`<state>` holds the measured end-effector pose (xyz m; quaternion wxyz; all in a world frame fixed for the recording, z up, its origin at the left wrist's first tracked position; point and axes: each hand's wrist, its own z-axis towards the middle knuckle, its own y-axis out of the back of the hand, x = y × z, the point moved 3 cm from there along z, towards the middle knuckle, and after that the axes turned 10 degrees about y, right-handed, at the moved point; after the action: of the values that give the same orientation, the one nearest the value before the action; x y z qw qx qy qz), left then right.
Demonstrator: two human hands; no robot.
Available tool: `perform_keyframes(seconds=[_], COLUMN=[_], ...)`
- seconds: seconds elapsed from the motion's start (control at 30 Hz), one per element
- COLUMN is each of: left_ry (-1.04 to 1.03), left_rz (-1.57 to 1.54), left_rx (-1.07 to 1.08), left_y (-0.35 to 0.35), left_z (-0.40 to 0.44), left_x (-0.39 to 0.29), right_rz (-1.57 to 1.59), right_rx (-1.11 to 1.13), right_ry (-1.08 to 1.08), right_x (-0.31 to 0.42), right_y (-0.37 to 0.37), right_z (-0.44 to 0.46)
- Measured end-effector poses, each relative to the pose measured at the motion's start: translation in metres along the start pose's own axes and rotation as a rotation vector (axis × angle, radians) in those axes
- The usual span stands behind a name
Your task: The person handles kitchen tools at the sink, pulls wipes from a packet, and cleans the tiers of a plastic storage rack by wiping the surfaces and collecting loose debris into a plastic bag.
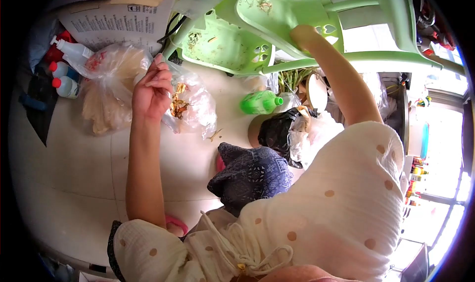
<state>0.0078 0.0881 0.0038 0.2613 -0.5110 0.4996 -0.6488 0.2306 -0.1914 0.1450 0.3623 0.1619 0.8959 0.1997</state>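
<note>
My left hand (pixel 153 90) is raised with its fingers curled in; whatever they pinch, if anything, is too small to tell. Just beside it, on the floor, lies a clear plastic bag (pixel 198 106) with dry brown and orange scraps (pixel 179 104) in it. My right hand (pixel 303 36) reaches into the upper tier of a green plastic rack (pixel 292 15), its fingers mostly out of sight. Bits of dry peel (pixel 264 6) lie in that upper tier. More crumbs and bits (pixel 194 38) are scattered over the lower green tier (pixel 225 47).
To the left stand a tied plastic bag (pixel 106 96), white bottles with red caps (pixel 65 87) and a cardboard box (pixel 118 27). A green bottle (pixel 261 103) lies near a bin lined with a black bag (pixel 274 133). Green stalks (pixel 296 78) sit under the rack.
</note>
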Motion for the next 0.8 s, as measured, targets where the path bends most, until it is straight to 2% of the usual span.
perform_keyframes(seconds=[0.07, 0.2, 0.23, 0.3, 0.33, 0.4, 0.5, 0.6, 0.67, 0.73, 0.8], left_ry=[-0.001, 0.0, 0.0, 0.011, 0.011, -0.005, -0.027, -0.007, -0.001, -0.015, -0.014], left_rz=[0.005, 0.016, 0.022, 0.012, 0.008, 0.018, 0.011, -0.003, 0.001, 0.013, 0.012], left_rx=[0.0, 0.016, 0.012, 0.011, 0.008, -0.004, -0.029, -0.039, -0.041, -0.052, -0.048], left_y=[0.001, 0.004, 0.003, 0.002, 0.001, -0.002, -0.002, -0.001, -0.002, -0.002, 0.0], left_z=[0.0, 0.0, 0.0, 0.0, -0.001, -0.004, -0.006, -0.005, -0.003, -0.003, -0.002], left_x=[-0.001, -0.003, -0.002, -0.001, -0.001, 0.001, 0.002, 0.003, 0.004, 0.005, 0.004], right_rz=[-0.006, 0.487, 0.49, 0.685, 0.812, 0.829, 1.033, 0.589, 0.459, 0.472, 0.526], right_rx=[-0.014, 0.051, 0.043, -0.346, -0.417, -0.49, -0.566, -0.42, -0.31, -0.166, -0.266], right_ry=[0.094, 0.1, 0.114, 0.333, 0.381, 0.309, 0.231, -0.249, -0.522, -0.447, -0.424], right_x=[0.007, 0.011, 0.015, 0.016, 0.012, -0.005, -0.069, -0.072, -0.059, -0.036, -0.02], right_y=[-0.01, 0.027, 0.037, 0.049, 0.057, 0.07, 0.038, 0.02, -0.002, -0.014, -0.021], right_z=[-0.001, -0.014, -0.015, -0.013, -0.019, -0.023, -0.001, -0.004, 0.005, 0.017, 0.039])
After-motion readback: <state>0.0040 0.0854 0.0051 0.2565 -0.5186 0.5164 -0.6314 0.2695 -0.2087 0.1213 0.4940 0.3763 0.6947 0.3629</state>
